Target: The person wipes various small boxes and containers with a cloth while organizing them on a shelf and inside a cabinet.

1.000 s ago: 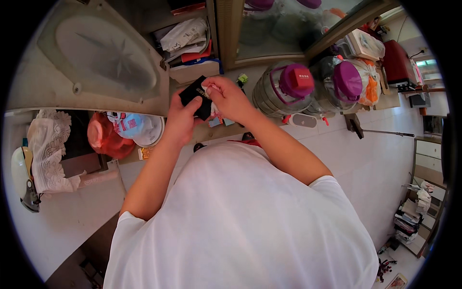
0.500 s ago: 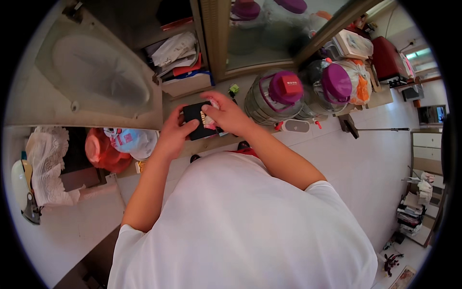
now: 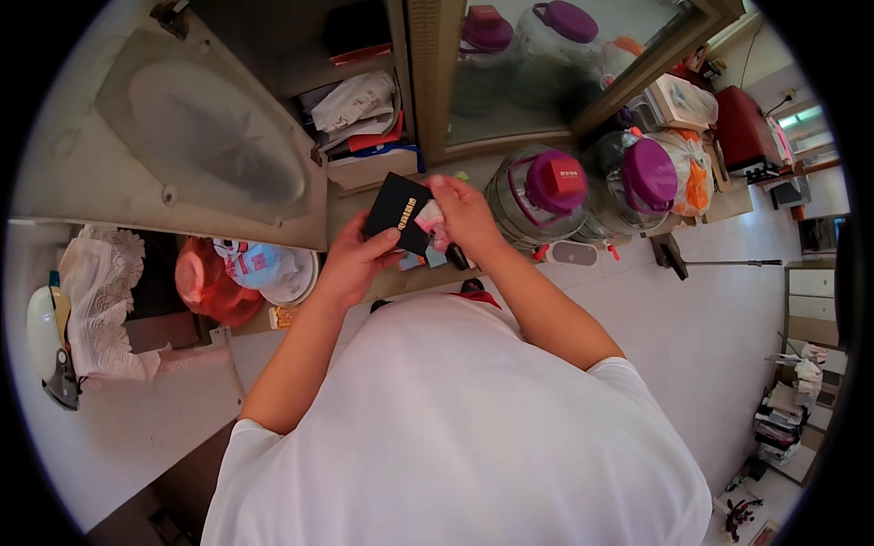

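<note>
My left hand [image 3: 348, 264] is closed on a flat black case [image 3: 391, 202] with gold lettering, its thumb lying across the lower corner. The case is tilted and turned face up. My right hand [image 3: 468, 218] is closed around a crumpled pink and white cloth [image 3: 430, 217], which lies against the case's right edge. Whether the right fingers also touch the case is hidden. Below the hands, some small items lie on the ledge, partly covered by them.
An open cabinet door [image 3: 209, 136] stands at the left. Papers and bags [image 3: 357, 105] fill a cabinet shelf ahead. Large glass jars with purple lids [image 3: 555, 182] stand to the right. A red plastic bag [image 3: 214, 282] lies at the left, and a white helmet [image 3: 47, 332] at the far left.
The cloth has slid from the case's face to its right edge, with my right hand moving along. The case has tilted, showing more of its black face. The whole view has shifted slightly.
</note>
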The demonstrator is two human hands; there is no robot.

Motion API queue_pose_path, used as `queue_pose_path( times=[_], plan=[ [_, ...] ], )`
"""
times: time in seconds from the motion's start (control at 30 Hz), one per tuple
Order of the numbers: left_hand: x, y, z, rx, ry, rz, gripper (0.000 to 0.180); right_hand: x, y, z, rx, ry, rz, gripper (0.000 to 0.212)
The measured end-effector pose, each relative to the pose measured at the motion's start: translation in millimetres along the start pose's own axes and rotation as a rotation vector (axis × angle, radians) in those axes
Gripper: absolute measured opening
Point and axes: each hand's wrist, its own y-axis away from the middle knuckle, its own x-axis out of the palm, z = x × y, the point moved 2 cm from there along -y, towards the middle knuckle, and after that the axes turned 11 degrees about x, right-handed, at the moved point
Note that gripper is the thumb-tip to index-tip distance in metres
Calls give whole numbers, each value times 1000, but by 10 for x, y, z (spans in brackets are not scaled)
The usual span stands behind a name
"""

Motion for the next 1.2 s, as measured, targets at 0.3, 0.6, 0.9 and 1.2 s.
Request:
queue_pose_path(
  times=[0.3,0.6,0.9,1.2],
  plan=[
    [-66,-1,-70,289,-629,-170,48,294,296,436,-327,107,-124,34],
    [43,84,-158,438,-752,-82,42,643,347,456,-736,912,-112,22],
    [-64,98,-205,551,-1117,-150,45,220,-16,550,10,378,-101,21],
    [-171,205,-228,449,-1038,-44,58,48,-84,132,-134,650,-38,23]
  ],
)
